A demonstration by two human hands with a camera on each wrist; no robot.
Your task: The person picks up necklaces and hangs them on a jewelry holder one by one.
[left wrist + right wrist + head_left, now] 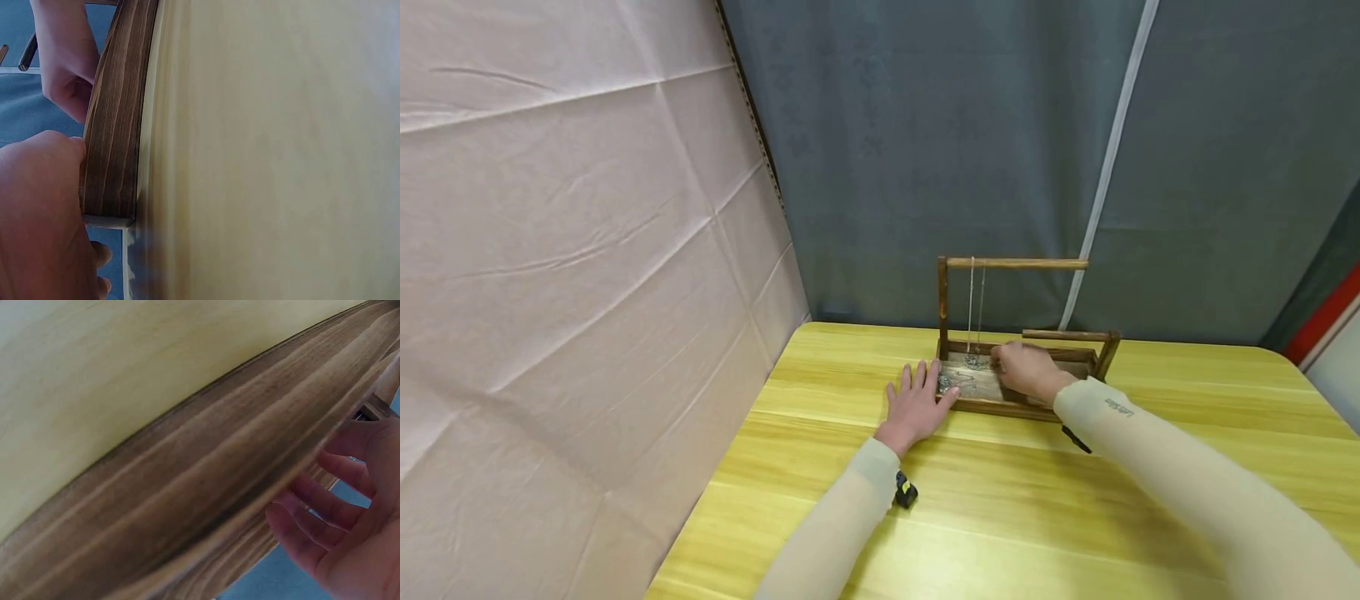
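Hanging chain beside right hand inside stand

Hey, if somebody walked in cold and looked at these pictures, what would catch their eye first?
Probably the dark wooden stand at the far side of the yellow table, with a thin chain hanging from its top bar. Next, the two hands at its tray: the left hand lies flat against the left end, and the right hand reaches into the tray.
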